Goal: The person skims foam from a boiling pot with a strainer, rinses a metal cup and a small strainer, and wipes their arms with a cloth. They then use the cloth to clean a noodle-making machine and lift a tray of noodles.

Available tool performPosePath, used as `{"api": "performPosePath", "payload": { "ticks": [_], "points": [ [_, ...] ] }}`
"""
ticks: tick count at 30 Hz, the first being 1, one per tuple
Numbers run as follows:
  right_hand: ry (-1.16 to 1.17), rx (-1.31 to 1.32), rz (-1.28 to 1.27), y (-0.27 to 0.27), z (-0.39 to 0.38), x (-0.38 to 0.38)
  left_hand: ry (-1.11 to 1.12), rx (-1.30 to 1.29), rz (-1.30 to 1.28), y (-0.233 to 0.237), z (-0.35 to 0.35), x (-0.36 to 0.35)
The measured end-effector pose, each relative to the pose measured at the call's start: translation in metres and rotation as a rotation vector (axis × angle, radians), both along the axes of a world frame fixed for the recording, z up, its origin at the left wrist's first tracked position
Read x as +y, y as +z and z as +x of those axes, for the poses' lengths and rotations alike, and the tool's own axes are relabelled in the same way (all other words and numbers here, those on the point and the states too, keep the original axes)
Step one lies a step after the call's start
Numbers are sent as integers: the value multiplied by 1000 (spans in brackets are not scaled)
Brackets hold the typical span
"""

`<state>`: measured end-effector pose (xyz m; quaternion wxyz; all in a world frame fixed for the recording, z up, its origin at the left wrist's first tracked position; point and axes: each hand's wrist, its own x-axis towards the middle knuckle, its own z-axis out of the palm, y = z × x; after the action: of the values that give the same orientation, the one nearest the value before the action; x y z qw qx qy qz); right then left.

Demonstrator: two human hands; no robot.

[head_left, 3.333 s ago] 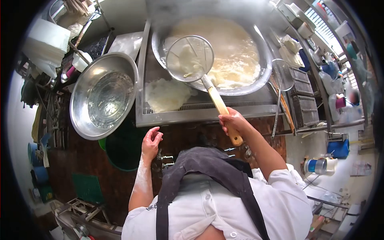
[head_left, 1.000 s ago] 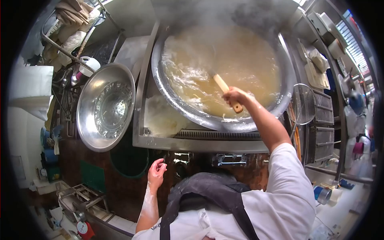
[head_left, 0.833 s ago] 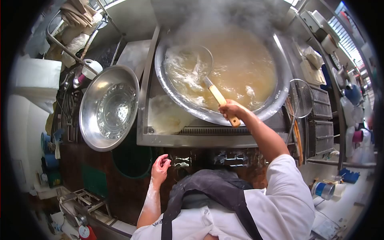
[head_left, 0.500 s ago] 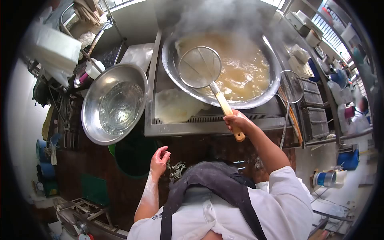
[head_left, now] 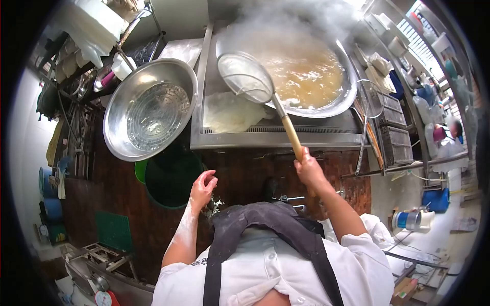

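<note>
My right hand (head_left: 310,169) is closed round the wooden handle of a skimmer (head_left: 248,77). The skimmer's round mesh head is raised over the left rim of a large metal pot (head_left: 352,92), where cloudy yellowish liquid (head_left: 311,76) bubbles and steams. Below the mesh, a whitish cloth-like heap (head_left: 232,113) lies on the metal stove top. Nothing is in my left hand (head_left: 204,187), its fingers loosely bent and apart, low in front of my body with white residue along the forearm. Near it is a dark green bin (head_left: 173,183).
A wide steel basin (head_left: 115,127) with clear liquid is left of the stove (head_left: 286,138). Another long-handled wire strainer (head_left: 371,99) hangs at the stove's right, beside metal racks (head_left: 397,145). Steam hides the pot's far side.
The skimmer has shifted left and its head has tilted, as my right hand has drawn back towards my body. The view has moved slightly. My left hand stays low and empty.
</note>
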<state>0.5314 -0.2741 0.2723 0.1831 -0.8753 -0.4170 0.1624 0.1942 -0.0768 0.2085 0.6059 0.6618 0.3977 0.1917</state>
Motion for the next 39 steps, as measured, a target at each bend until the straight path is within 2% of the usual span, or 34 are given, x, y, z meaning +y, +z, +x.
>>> {"api": "performPosePath", "payload": {
  "ticks": [1,3,8,14,18,21,25,26,27,28,29,30,32,34,36,39],
  "points": [
    [-7,4,-46,-6,-4,0,1,-16,7,1,3,1],
    [86,-109,-92,-56,8,-5,-3,-51,-20,7,8,1],
    [148,-169,5,-56,0,-6,0,-43,6,2,11,-6],
    [211,-234,-56,-103,35,-10,64,-26,3,-10,17,-20],
    [216,-137,139,-46,52,-4,66,10,-5,0,39,-21],
    [29,11,165,-17,80,4,84,43,11,9,58,-20],
    [-165,-86,301,-22,175,18,97,71,44,19,82,-21],
    [-227,-180,284,-37,215,20,106,64,43,17,86,-21],
    [-313,-164,253,-26,245,26,116,57,42,15,88,-22],
    [-386,-166,330,-20,274,33,126,48,44,12,91,-23],
    [-440,-244,185,-16,312,39,141,51,7,9,92,-24],
    [-535,-93,129,-10,348,42,148,43,-15,9,94,-25],
    [-527,-273,108,-7,404,44,167,31,-61,9,96,-29],
    [-529,-334,-45,-11,447,43,173,15,-101,1,97,-32],
    [-697,-19,-129,3,441,38,176,3,-110,-4,98,-34],
    [-631,423,-216,-54,444,9,174,-12,-117,-7,101,-34]
  ]
}}
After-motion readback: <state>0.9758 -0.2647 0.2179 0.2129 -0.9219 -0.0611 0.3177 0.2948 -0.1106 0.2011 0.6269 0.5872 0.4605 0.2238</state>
